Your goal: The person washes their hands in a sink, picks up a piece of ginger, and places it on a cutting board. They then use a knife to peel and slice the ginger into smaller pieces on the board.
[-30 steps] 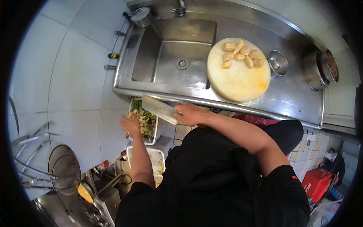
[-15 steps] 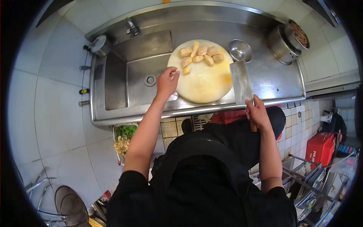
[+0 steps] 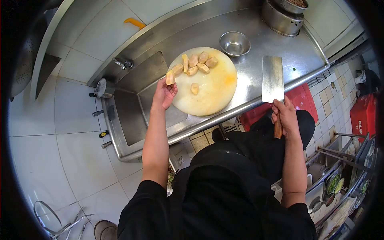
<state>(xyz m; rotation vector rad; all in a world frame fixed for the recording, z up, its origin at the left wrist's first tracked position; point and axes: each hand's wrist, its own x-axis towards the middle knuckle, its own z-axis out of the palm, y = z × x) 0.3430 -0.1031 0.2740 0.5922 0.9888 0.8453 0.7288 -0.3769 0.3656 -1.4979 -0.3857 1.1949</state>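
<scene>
Pinched in my left hand (image 3: 165, 93) is a pale yellow peeled chunk (image 3: 170, 77), held up at the left edge of the round white cutting board (image 3: 212, 100). Several similar peeled pieces (image 3: 203, 57) lie grouped on the upper part of the board. One small piece (image 3: 195, 89) sits apart near the middle. My right hand (image 3: 285, 116) is closed round the wooden handle of a cleaver (image 3: 273, 80). Its wide blade points away from me, right of the board, over the counter's front edge.
A metal bowl (image 3: 235, 43) stands behind the board on the steel counter (image 3: 260, 40). The sink basin (image 3: 140, 104) and tap (image 3: 123, 63) are at the left. A large pot (image 3: 282, 18) stands at the back right. Below the counter is something red (image 3: 298, 102).
The view has turned and shifted. My left hand has taken hold of a chunk and raised it at the board's edge. The cleaver remains in my right hand.
</scene>
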